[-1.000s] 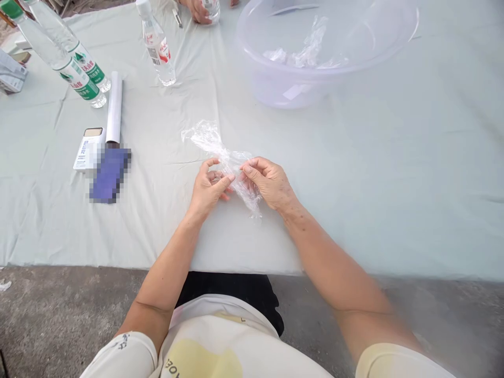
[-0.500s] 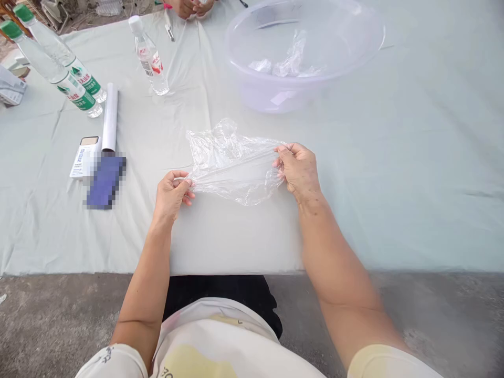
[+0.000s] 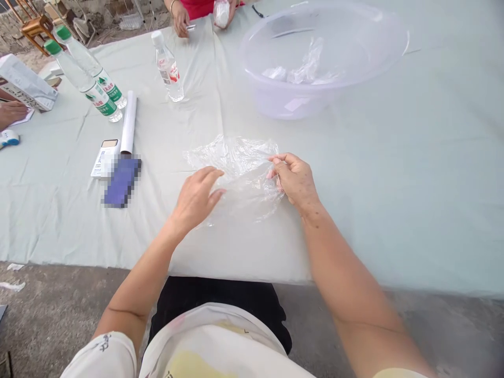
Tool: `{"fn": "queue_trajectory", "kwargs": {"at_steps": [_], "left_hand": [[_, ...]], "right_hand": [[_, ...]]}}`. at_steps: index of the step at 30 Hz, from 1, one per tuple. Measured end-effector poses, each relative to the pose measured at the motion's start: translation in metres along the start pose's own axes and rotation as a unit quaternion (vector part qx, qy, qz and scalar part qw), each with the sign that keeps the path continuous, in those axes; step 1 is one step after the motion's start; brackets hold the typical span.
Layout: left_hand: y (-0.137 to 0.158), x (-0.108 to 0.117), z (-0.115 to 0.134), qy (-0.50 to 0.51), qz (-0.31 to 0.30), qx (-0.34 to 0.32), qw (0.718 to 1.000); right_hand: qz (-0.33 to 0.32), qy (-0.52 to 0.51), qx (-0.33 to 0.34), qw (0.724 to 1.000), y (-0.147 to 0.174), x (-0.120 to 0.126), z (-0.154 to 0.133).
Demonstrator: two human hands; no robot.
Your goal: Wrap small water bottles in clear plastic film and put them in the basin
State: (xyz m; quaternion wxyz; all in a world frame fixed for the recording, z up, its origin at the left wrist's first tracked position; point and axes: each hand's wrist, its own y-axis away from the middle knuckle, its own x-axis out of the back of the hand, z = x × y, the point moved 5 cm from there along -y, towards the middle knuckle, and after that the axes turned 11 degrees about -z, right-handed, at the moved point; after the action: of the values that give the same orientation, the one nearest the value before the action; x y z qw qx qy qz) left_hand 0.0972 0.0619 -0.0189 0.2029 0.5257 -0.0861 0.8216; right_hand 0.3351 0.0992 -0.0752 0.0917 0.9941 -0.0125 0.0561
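A clear, crumpled plastic bag (image 3: 244, 178) lies spread on the cloth-covered table in front of me. My right hand (image 3: 293, 181) pinches its right edge between thumb and fingers. Over the bag's left part is my left hand (image 3: 200, 197), its thumb and fingers apart and nothing gripped between them. Whether its fingertips touch the film I cannot tell.
A translucent lilac basin (image 3: 275, 97) with crumpled clear plastic inside stands beyond the bag. To the left are water bottles (image 3: 169, 73), a white roll (image 3: 129, 123), a small white box (image 3: 104, 160) and a blurred blue object (image 3: 123, 182). Across the table, a person's hand (image 3: 181, 20) holds something small.
My left hand has let go of the bag's left edge and moved right over it. The bag has slackened. The view has shifted left, showing more of the people opposite.
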Motion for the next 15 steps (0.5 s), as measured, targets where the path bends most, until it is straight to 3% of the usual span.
{"fn": "queue_trajectory", "kwargs": {"at_steps": [3, 5, 8, 11, 15], "left_hand": [[-0.021, -0.023, -0.006, -0.068, -0.174, 0.005, 0.982], [-0.025, -0.026, -0.020, -0.075, -0.220, 0.011, 0.972], [-0.025, -0.013, -0.041, -0.046, -0.231, -0.021, 0.972], [-0.038, 0.013, -0.067, 0.042, -0.166, -0.012, 0.985], [-0.093, 0.052, -0.118, 0.132, 0.072, 0.123, 0.981]], "right_hand": [[0.009, -0.035, -0.009, 0.999, -0.001, 0.005, -0.001], [0.031, -0.059, -0.017, 0.998, -0.004, 0.013, -0.001], [0.089, -0.100, -0.027, 0.991, -0.006, 0.030, -0.001], [0.161, -0.126, -0.023, 0.979, -0.007, 0.047, 0.000], [0.189, -0.113, -0.018, 0.975, -0.007, 0.052, 0.000]]}}
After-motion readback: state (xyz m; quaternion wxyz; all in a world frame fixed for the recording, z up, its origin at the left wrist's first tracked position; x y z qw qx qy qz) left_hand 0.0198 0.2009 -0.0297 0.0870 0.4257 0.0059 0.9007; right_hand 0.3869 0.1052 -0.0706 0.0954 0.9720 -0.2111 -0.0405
